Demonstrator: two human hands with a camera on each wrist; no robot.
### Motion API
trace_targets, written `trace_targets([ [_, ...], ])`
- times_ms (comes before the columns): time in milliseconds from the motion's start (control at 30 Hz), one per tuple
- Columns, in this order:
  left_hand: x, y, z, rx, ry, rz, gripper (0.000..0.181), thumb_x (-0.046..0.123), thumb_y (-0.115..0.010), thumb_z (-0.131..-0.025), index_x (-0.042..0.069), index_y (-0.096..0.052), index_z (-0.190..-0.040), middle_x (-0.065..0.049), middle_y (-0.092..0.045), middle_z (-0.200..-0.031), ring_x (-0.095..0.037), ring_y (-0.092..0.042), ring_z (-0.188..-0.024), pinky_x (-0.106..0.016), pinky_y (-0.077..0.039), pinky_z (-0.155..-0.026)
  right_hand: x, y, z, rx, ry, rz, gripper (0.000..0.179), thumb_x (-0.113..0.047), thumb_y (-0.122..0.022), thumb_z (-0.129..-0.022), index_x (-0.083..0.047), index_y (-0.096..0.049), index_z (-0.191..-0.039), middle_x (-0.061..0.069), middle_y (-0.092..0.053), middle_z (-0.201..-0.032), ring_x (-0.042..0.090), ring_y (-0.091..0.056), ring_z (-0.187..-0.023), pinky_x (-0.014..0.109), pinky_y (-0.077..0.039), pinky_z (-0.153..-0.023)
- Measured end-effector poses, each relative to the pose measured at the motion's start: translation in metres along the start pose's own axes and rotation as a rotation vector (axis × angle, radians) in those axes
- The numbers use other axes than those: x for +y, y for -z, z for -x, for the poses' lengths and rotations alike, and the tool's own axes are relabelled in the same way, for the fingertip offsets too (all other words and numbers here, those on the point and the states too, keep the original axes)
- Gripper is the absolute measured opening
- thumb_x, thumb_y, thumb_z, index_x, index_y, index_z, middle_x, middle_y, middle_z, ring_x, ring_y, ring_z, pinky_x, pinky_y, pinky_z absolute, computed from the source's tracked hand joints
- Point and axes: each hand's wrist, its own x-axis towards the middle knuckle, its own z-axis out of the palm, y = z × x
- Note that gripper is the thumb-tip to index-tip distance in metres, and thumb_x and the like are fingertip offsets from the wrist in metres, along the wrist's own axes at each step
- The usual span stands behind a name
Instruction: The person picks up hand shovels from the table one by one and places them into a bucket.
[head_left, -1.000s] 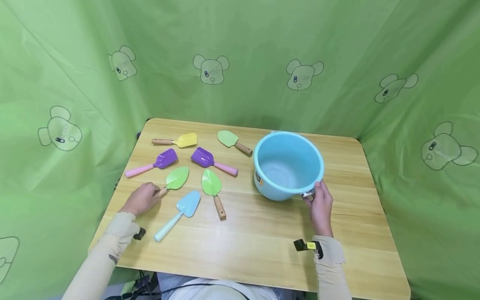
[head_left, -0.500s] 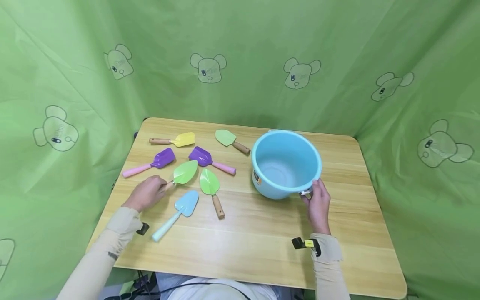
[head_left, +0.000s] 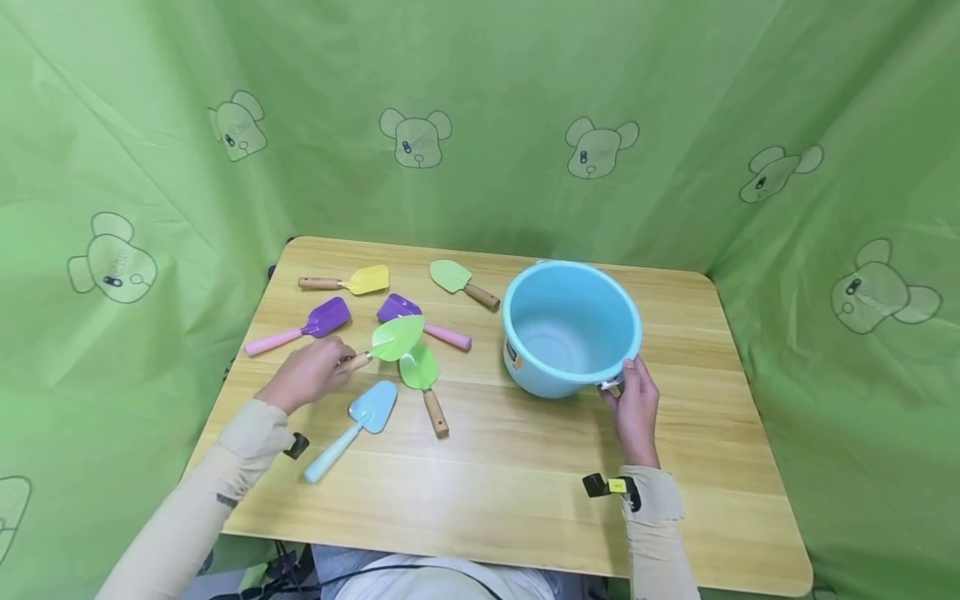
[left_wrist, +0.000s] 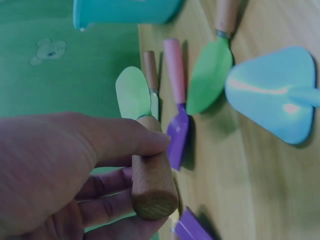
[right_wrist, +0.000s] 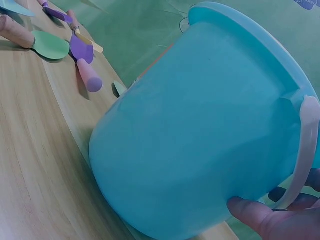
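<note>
My left hand grips the wooden handle of a green leaf-shaped garden trowel, held above the table. In the left wrist view its handle lies between thumb and fingers. Below the raised blade lie a second green trowel and a purple shovel with a pink handle, both partly covered in the head view. My right hand holds the light blue bucket at its near right side. In the right wrist view the thumb touches the wall and fingers reach behind the white bucket handle.
On the wooden table lie a blue trowel, another purple shovel, a yellow shovel and a pale green trowel. A green curtain with mouse drawings hangs behind the table and along its sides.
My left hand has lifted the green trowel and carried it to the right, over the second green trowel. The right hand stays on the bucket, and the view has shifted slightly.
</note>
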Motion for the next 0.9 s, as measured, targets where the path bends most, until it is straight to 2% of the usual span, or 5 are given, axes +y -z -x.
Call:
trace_targets([
  [267,0.019,0.011,-0.003,0.021,-0.033,-0.003,0.014,0.006,-0.072,-0.093,0.001,-0.077,-0.105,-0.004,-0.069,-0.078,-0.012,-0.058,-0.061,-0.024,-0.051,-0.052,0.000,0.000,-0.001,0.006,-0.001,-0.002,0.048,-0.039,-0.042,-0.111,-0.021,-0.048,-0.155,0.010,-0.052,-0.146,0.016,-0.061,-0.127,0.020,-0.058,-0.095],
  [500,0.036,0.021,-0.005,0.080,-0.084,-0.060,0.014,0.006,-0.076,-0.090,0.002,-0.076,-0.103,-0.007,-0.070,-0.089,-0.017,-0.063,-0.075,-0.031,-0.058,-0.065,0.000,0.000,-0.001,0.010,0.009,-0.001,0.048,-0.039,-0.042,-0.111,-0.019,-0.048,-0.155,0.009,-0.054,-0.141,0.009,-0.063,-0.118,0.019,-0.058,-0.094],
  [600,0.046,0.027,-0.005,0.079,-0.096,-0.064,0.016,0.007,-0.077,-0.090,0.003,-0.077,-0.105,-0.006,-0.072,-0.090,-0.017,-0.065,-0.078,-0.033,-0.059,-0.069,0.000,0.001,-0.001,0.004,0.011,-0.004,0.048,-0.040,-0.042,-0.111,-0.020,-0.048,-0.155,0.009,-0.053,-0.143,0.011,-0.062,-0.122,0.019,-0.058,-0.095],
  [767,0.061,0.033,-0.007,0.061,-0.122,-0.069,0.013,0.008,-0.075,-0.091,0.005,-0.077,-0.104,-0.004,-0.071,-0.085,-0.015,-0.063,-0.072,-0.031,-0.057,-0.066,0.001,0.002,-0.001,-0.001,0.000,-0.004,0.048,-0.040,-0.042,-0.111,-0.022,-0.048,-0.155,0.011,-0.049,-0.149,0.016,-0.060,-0.130,0.020,-0.057,-0.096],
  [900,0.071,0.036,-0.011,0.067,-0.148,-0.087,0.015,0.007,-0.074,-0.092,0.007,-0.076,-0.106,-0.004,-0.073,-0.090,-0.015,-0.065,-0.074,-0.031,-0.057,-0.066,0.001,0.002,0.000,-0.010,0.000,-0.014,0.048,-0.039,-0.041,-0.111,-0.021,-0.047,-0.155,0.012,-0.047,-0.151,0.014,-0.060,-0.130,0.020,-0.056,-0.097],
])
